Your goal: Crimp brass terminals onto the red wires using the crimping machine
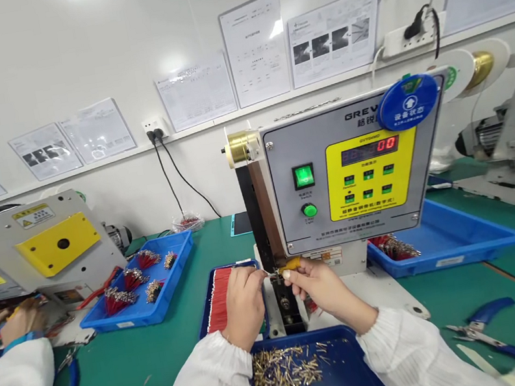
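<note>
My left hand (246,299) is pinched at the crimping slot (277,276) of a grey machine (370,200). A thin, pale piece too small to name shows at its fingertips. From the other side my right hand (321,287) comes to the same slot, thumb and fingers pressed together. A yellow piece (291,265) lies along its index finger; whether it is a finger cover or a tool handle I cannot tell. Left of the slot, a tray of red wires (219,301) is partly hidden by my left hand. Below my wrists stands a dark blue tray (341,380) with many small brass terminals (288,379).
Pliers with blue handles (488,332) lie at the right. A blue bin (462,238) with bundled wires stands behind, another blue bin (157,302) at the left. A co-worker's hands (10,323) work at a second machine (40,249), near smaller pliers (73,372).
</note>
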`<state>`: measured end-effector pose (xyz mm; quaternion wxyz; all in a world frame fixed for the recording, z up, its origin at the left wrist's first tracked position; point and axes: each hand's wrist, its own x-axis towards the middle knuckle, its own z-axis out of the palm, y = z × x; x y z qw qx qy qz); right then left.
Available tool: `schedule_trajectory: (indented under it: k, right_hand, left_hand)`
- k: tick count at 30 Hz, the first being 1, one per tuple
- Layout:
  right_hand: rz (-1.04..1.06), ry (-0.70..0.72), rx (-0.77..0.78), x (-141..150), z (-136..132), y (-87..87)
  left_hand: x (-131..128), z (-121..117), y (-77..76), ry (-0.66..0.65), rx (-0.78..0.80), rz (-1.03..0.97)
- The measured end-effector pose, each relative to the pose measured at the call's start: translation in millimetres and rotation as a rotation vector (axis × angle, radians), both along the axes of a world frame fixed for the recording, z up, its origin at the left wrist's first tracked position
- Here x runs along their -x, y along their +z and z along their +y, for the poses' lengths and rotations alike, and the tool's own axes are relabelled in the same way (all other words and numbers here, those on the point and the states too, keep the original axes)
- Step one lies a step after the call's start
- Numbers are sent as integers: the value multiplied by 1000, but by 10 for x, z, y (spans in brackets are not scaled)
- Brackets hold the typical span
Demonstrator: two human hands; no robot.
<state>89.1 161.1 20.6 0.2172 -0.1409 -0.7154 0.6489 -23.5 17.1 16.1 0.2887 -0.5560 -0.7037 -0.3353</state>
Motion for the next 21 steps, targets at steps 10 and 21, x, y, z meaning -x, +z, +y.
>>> schedule_trajectory:
  k: [10,21]
  right_hand:
    - [-1,-2,-4,9,21,-28]
    - [-39,-79,-57,-108,-43,-35]
  left_hand:
    - [-35,-16,25,31,-44,18]
    - [-76,15,-44,13,-95,-5]
